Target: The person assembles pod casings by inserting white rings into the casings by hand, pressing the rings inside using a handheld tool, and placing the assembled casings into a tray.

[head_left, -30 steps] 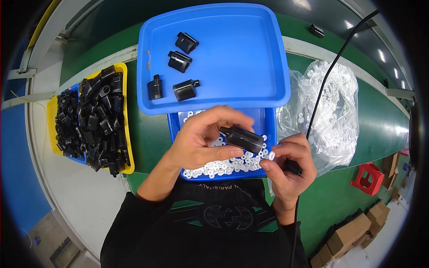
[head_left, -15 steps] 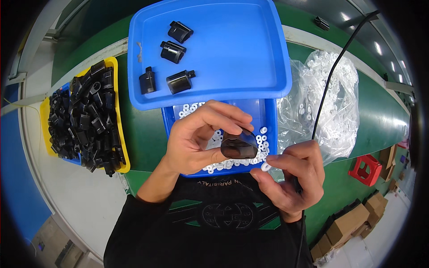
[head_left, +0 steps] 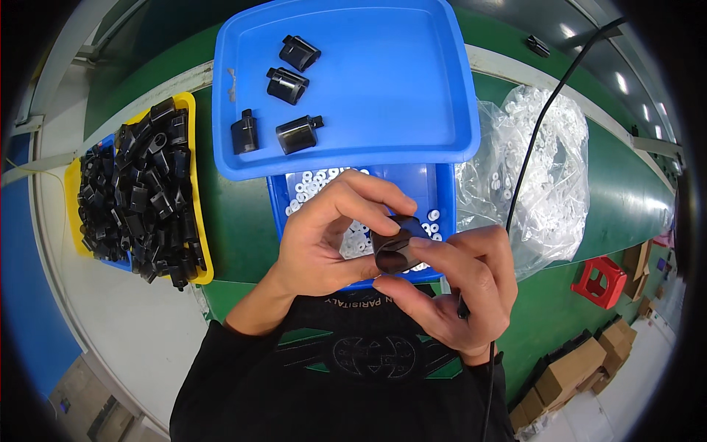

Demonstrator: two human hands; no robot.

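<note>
My left hand (head_left: 324,228) pinches a glossy black plastic housing (head_left: 393,254) between thumb and fingers, its rounded end facing me. My right hand (head_left: 460,287) meets the housing from the right, index fingertip on its upper side and thumb just below it. No white ring shows between those right fingertips; whatever they hold is hidden. A black piece (head_left: 462,306) shows in the right palm beside a black cord (head_left: 515,199). Beneath my hands sits a dark blue bin (head_left: 445,188) of small white rings (head_left: 317,179).
Overlapping the bin's far side, a light blue tray (head_left: 383,81) carries several black housings (head_left: 300,135). At left, a yellow tray (head_left: 204,250) is heaped with black housings. A clear bag (head_left: 549,169) of white rings lies at right. Beyond it are a red stool (head_left: 600,282) and cardboard boxes (head_left: 571,368).
My right hand has moved left from beside the housing to touch it. The white ring formerly between its thumb and index finger is out of sight. The housing has tilted slightly.
</note>
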